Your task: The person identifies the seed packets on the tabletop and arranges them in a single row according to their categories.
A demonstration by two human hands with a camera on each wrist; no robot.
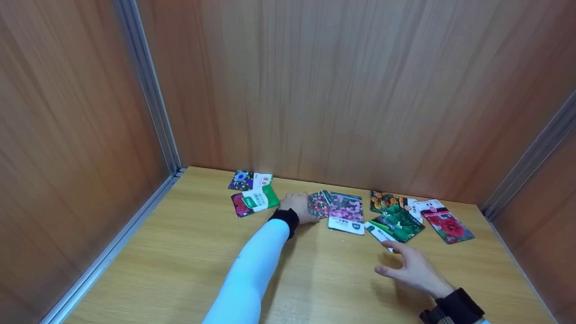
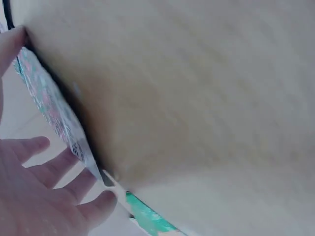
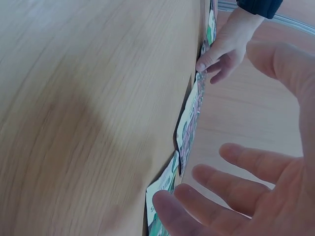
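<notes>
My left hand [image 1: 298,208] reaches over a seed packet with small red flowers [image 1: 319,203] that lies on the table. In the left wrist view, my thumb and spread fingertips touch that packet [image 2: 49,103] at opposite ends. My fingers do not wrap round it. My right hand [image 1: 414,271] hovers above the table with fingers spread and nothing in them. Nearest to it is a green-leaf seed packet [image 1: 399,223]. A pink-flower seed packet [image 1: 346,210] lies between the two hands, next to the red-flowered one.
A blue-flower packet [image 1: 243,179] and a packet with a green-and-white end [image 1: 261,198] lie at the left. Orange-flower [image 1: 382,200] and red-flower [image 1: 450,225] packets lie at the right. A wooden back wall [image 1: 315,90] and side walls bound the table [image 1: 180,265].
</notes>
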